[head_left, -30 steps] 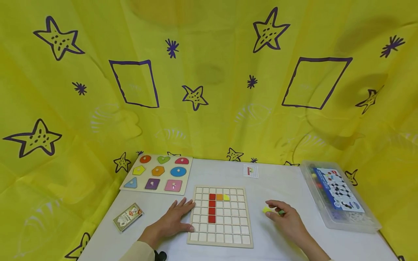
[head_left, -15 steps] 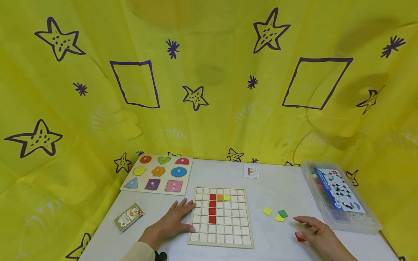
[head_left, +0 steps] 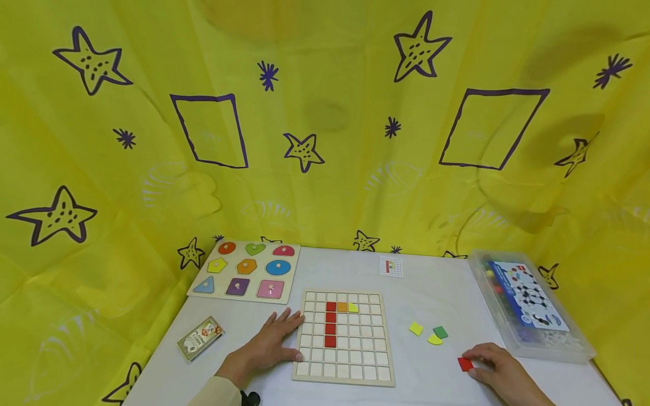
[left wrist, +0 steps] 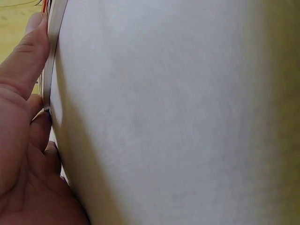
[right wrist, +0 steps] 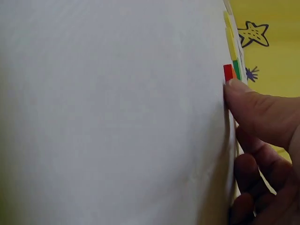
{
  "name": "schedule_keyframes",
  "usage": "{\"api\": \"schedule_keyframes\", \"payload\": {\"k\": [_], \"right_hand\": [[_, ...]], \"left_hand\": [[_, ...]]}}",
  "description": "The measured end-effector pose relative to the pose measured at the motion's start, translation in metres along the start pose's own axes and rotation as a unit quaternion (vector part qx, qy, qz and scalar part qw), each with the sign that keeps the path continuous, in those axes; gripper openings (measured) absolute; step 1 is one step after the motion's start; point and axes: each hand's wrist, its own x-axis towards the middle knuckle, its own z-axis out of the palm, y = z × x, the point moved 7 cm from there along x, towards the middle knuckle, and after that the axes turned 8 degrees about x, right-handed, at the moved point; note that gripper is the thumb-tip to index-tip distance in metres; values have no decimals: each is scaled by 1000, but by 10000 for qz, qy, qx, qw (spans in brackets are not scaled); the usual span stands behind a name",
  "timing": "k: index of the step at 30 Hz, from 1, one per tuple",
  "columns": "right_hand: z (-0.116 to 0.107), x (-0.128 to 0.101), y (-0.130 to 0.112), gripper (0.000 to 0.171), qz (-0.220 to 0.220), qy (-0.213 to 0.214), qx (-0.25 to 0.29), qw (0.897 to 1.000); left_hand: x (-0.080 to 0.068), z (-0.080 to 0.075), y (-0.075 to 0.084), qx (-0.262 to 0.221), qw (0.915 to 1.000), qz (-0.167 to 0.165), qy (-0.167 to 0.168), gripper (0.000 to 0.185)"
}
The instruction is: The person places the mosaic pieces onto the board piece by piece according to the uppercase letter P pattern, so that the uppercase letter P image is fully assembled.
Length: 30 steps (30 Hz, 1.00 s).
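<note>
My right hand [head_left: 497,369] pinches a red square tile [head_left: 464,364] between thumb and fingers at the table's right side; in the right wrist view the thumb [right wrist: 255,110] lies right against it. The left hand [head_left: 271,341] rests with spread fingers along the left edge of a wooden grid board [head_left: 355,357]. Set in that board are a column of red tiles [head_left: 330,329], an orange tile [head_left: 342,307] and a yellow rounded tile [head_left: 352,308]. Between board and right hand lie a yellow square tile [head_left: 416,328], a yellow quarter-round tile [head_left: 434,339] and a green tile [head_left: 440,332].
A small pattern card [head_left: 390,267] lies beyond the board. At back left is a knobbed shape puzzle [head_left: 254,282], with a playing-card box [head_left: 200,338] nearer. A clear plastic case [head_left: 533,307] stands at the right. Yellow curtain [head_left: 325,197] encloses the table.
My right hand has let go of the yellow and green tiles, moved right and nearer, and closed its fingers on the red tile. The left hand has stayed put.
</note>
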Motion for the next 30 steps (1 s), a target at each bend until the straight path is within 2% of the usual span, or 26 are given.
{"api": "schedule_keyframes", "payload": {"k": [7,13,19,23,30], "right_hand": [[-3,5,-13,41,-96,623,-239,9977],[-3,4,-15,38,61,720,-170,9972],[-6,4,-17,33,-105,917,-297,9953],[-7,5,-20,37,-201,927,-413,9946],[-11,6,-27,36,-281,1349,-236,9902]], "left_hand": [[0,-1,1,38,10000,1,5,92],[-1,-2,4,-20,10000,66,14,91],[-1,-1,2,15,10000,-7,-12,91],[-1,0,1,-31,10000,-52,-31,91],[-1,0,1,-47,10000,-80,-31,91]]}}
